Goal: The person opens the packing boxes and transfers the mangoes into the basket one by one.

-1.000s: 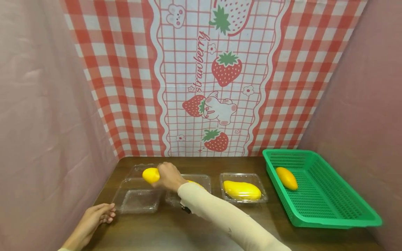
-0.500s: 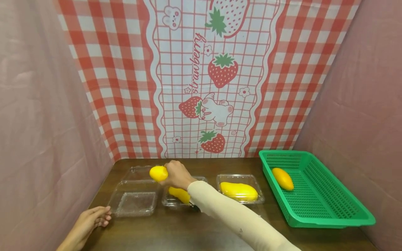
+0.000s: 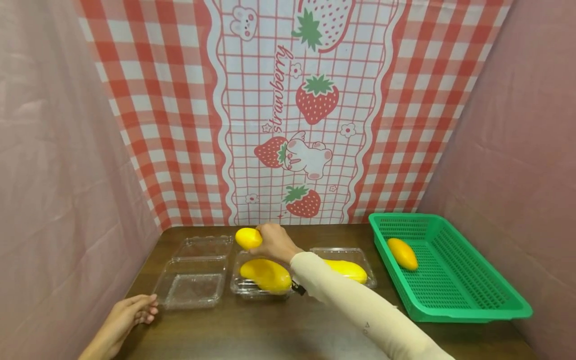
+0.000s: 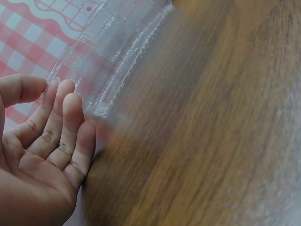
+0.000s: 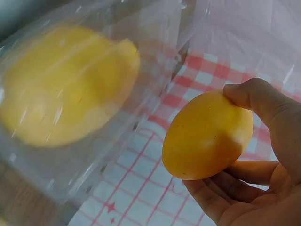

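The right hand (image 3: 276,243) holds a yellow mango (image 3: 248,239), raised near the far-left corner of the middle container (image 3: 238,286) and apart from it. The thumb presses 1 side and the fingers curl under the other. In the head view the mango's exposed end points toward the tabletop's left edge, its long axis running roughly along the far edge, the other end hidden in the hand. From the right wrist it looks foreshortened, slanting lower left to upper right.

The left hand (image 3: 132,315) is at the near-left corner of a clear container (image 3: 193,290) by the tabletop's left edge, the lid (image 3: 207,247) laid back toward the far edge. Its thumb and forefinger tips nearly meet at the plastic, the other fingers loosely bent; whether they pinch the rim cannot be told.

In the middle container lies a 2nd mango (image 3: 265,275), its narrower end toward the far-left corner. The 3rd container (image 3: 342,250) holds another mango (image 3: 351,271), lying mostly left to right, partly behind the sleeve (image 3: 355,300). At the tabletop's right side, a green basket (image 3: 472,316) holds 1 orange-yellow mango (image 3: 403,254) against its left wall, slanting from far left to near right.
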{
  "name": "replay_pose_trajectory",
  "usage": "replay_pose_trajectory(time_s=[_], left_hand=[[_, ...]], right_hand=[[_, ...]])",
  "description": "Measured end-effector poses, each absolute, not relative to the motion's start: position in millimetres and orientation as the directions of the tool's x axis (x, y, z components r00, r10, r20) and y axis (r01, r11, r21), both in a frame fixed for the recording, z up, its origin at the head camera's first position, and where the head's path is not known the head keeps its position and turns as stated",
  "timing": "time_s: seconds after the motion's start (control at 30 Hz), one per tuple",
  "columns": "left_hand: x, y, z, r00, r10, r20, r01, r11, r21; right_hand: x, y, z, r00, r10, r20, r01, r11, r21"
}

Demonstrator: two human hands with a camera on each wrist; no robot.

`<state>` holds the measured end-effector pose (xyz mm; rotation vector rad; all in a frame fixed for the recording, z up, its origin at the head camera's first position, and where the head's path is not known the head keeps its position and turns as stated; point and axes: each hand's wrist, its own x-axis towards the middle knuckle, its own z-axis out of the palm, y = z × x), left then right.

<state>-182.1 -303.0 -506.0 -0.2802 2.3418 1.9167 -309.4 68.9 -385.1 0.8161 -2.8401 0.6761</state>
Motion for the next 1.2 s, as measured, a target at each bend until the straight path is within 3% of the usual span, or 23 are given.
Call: replay_pose_trajectory(time_s=[1.2], left_hand=[[-179.5,-300.1,-505.9,-0.977,-0.090,-0.192,-0.206,0.204,0.957]], right_hand=[[-318.2,152.3,-385.3,-0.881,-0.380,0.282,-0.467,0.798,-0.382]])
